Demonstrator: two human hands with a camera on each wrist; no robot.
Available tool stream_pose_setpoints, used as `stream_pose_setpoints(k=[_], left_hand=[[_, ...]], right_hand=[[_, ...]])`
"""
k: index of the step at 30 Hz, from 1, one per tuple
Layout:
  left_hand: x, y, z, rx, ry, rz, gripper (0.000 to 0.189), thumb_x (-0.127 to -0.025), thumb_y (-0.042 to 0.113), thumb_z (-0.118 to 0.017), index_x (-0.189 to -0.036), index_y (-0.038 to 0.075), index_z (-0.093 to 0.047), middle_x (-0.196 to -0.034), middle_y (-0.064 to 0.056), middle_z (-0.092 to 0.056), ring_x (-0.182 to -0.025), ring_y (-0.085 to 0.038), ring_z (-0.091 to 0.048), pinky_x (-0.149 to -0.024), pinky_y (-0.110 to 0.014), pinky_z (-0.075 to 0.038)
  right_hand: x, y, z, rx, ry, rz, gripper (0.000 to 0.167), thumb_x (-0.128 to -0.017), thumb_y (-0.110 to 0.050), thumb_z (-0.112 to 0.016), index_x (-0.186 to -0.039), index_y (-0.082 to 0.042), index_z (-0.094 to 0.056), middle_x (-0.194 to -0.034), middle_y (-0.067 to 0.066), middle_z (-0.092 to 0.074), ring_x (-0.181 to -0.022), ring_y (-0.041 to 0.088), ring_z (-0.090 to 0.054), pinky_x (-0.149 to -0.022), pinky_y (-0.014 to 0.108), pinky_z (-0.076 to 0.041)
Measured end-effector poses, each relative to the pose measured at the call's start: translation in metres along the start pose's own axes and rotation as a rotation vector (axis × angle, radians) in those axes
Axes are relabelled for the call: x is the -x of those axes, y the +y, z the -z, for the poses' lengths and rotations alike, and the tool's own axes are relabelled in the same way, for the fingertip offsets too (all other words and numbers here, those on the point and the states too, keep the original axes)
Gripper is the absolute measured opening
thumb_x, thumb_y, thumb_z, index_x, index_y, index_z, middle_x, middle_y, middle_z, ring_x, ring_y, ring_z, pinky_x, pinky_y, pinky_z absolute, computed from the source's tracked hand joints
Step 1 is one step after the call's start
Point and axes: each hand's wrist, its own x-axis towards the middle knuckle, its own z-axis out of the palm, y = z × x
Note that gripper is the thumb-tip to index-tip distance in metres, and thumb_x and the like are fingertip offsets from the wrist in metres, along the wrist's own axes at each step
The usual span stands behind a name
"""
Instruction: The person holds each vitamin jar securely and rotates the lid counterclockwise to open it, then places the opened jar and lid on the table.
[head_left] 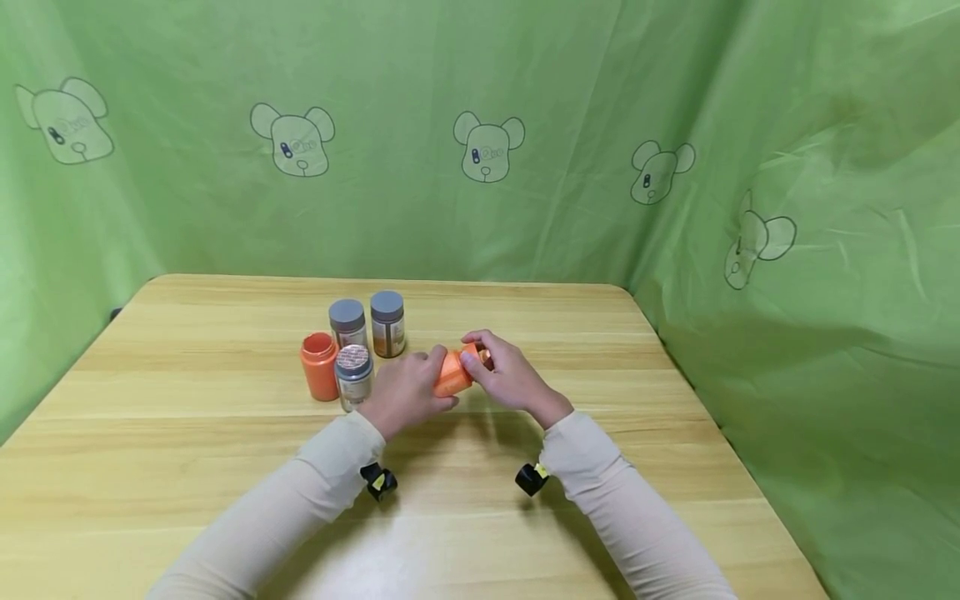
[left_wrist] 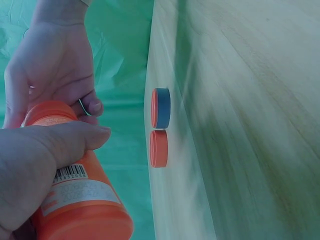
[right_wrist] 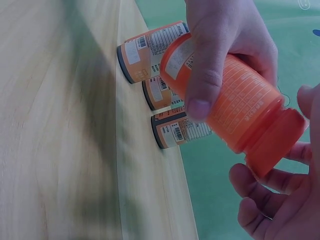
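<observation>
My left hand grips an orange plastic bottle round its body, holding it tilted above the table. At the bottle's mouth end is an orange lid, which my right hand holds between thumb and fingers. A white label with a barcode shows near the bottle's base in the left wrist view. Two loose lids lie on the table beyond the hands: a blue-grey lid with an orange inside, and an orange lid. In the head view the right hand mostly hides them.
Left of the hands stand an open orange bottle, a jar with a printed seal across its mouth, and two grey-lidded jars. The wooden table meets a green curtain behind and at the sides.
</observation>
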Motion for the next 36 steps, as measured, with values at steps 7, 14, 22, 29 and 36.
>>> stream_pose_setpoints(k=[7,14,22,29,36], left_hand=[[-0.0010,0.0006,-0.0004,-0.001,-0.024,0.010,0.061,-0.076,0.043,-0.080,-0.118,0.007,-0.054,-0.081,-0.007,-0.060,-0.061,-0.016,-0.053,-0.049,-0.030,-0.044],[-0.0011,0.0007,-0.0006,-0.005,-0.011,0.004,0.060,-0.076,0.043,-0.081,-0.116,0.008,-0.055,-0.080,-0.006,-0.060,-0.062,-0.016,-0.053,-0.049,-0.030,-0.044],[-0.0007,0.0016,-0.0015,-0.012,-0.007,-0.001,0.058,-0.075,0.042,-0.081,-0.114,0.008,-0.055,-0.077,-0.006,-0.060,-0.061,-0.017,-0.053,-0.049,-0.032,-0.044],[-0.0014,0.0018,-0.0004,0.014,-0.012,0.010,0.059,-0.075,0.040,-0.082,-0.115,0.008,-0.054,-0.079,-0.007,-0.059,-0.061,-0.018,-0.053,-0.049,-0.033,-0.044],[-0.0009,0.0019,-0.0009,0.010,-0.011,0.009,0.058,-0.075,0.041,-0.082,-0.114,0.008,-0.055,-0.078,-0.006,-0.059,-0.061,-0.017,-0.053,-0.048,-0.033,-0.044]], right_hand=[[0.0000,-0.0012,0.0004,-0.035,-0.008,-0.009,0.038,-0.099,-0.027,-0.049,-0.127,-0.001,-0.051,-0.106,0.014,-0.060,-0.077,0.025,-0.060,-0.063,0.032,-0.049],[0.0003,-0.0022,0.0013,-0.028,-0.007,0.006,0.039,-0.099,-0.026,-0.051,-0.127,0.000,-0.050,-0.110,0.017,-0.059,-0.079,0.024,-0.060,-0.064,0.032,-0.050],[0.0000,0.0005,0.0005,0.008,-0.003,-0.020,0.037,-0.100,-0.028,-0.050,-0.125,-0.002,-0.052,-0.102,0.011,-0.061,-0.070,0.016,-0.057,-0.061,0.030,-0.048],[0.0010,-0.0015,0.0024,-0.043,-0.012,0.017,0.035,-0.098,-0.021,-0.052,-0.126,0.001,-0.051,-0.100,0.013,-0.060,-0.078,0.027,-0.060,-0.064,0.032,-0.049],[0.0022,0.0004,0.0027,-0.063,-0.023,0.033,0.036,-0.096,-0.017,-0.052,-0.127,0.001,-0.049,-0.103,0.013,-0.060,-0.083,0.027,-0.059,-0.066,0.032,-0.049]])
